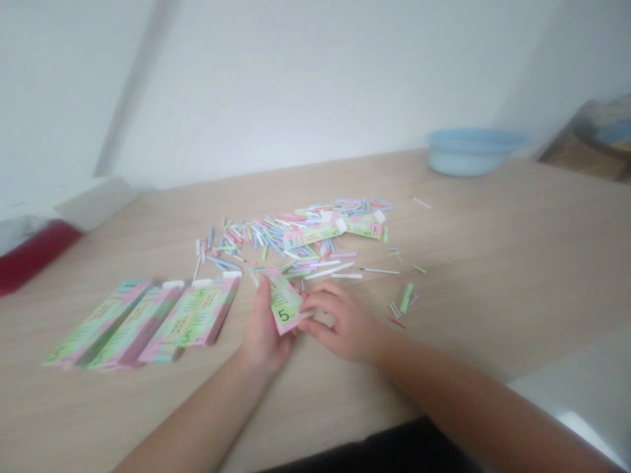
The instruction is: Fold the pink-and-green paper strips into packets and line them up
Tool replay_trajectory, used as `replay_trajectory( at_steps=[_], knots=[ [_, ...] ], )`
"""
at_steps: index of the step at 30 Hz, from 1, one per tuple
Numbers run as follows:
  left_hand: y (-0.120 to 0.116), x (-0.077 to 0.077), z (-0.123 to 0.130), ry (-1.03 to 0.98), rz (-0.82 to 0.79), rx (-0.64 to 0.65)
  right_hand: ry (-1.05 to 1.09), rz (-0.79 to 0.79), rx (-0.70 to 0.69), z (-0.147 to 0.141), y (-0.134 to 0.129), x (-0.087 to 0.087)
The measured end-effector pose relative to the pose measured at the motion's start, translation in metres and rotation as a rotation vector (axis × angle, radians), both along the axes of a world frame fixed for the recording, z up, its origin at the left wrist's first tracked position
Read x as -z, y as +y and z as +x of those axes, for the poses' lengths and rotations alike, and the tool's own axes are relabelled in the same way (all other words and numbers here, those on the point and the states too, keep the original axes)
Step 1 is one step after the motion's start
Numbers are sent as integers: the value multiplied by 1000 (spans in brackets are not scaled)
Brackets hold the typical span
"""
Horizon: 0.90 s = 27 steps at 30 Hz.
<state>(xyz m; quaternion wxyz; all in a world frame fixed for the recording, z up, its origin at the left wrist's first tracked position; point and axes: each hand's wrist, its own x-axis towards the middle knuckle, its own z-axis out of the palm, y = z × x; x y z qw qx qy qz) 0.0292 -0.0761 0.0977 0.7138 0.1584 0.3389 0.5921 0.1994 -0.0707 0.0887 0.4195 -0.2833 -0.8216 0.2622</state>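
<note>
My left hand (pixel 263 326) and my right hand (pixel 342 322) both grip a green-and-pink paper packet (pixel 283 302) printed with a 5. My left thumb lies on its upper edge, and my right fingertips pinch its lower end. A heap of thin pastel paper strips (pixel 276 240) lies just beyond my hands. Two similar packets (pixel 313 235) rest on top of the heap. To my left lie several more printed packets (pixel 138 325), side by side, with white tabs at their far ends.
Loose white sticks (pixel 330 267) and green strips (pixel 406 297) lie on the light wooden table (pixel 493 315). A pale blue basin (pixel 470 154) stands at the far edge. A white box (pixel 93 203) and a red object (pixel 34 253) sit beyond the left edge.
</note>
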Motion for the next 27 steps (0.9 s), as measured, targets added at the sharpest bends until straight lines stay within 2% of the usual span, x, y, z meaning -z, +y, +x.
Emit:
replay_trajectory(
  at_steps=[3, 6, 15, 22, 27],
  knots=[
    [-2, 0, 5, 39, 44, -30, -23, 101, 19, 0, -2, -1],
    [-3, 1, 10, 66, 97, -26, -24, 136, 12, -1, -2, -2],
    [-5, 4, 11, 97, 48, -5, -20, 97, 16, -2, 2, 2],
    [-1, -3, 4, 16, -62, 48, -97, 88, -164, 7, 11, -3],
    [1, -1, 3, 33, -69, 54, -82, 70, -151, 8, 11, -2]
  ],
)
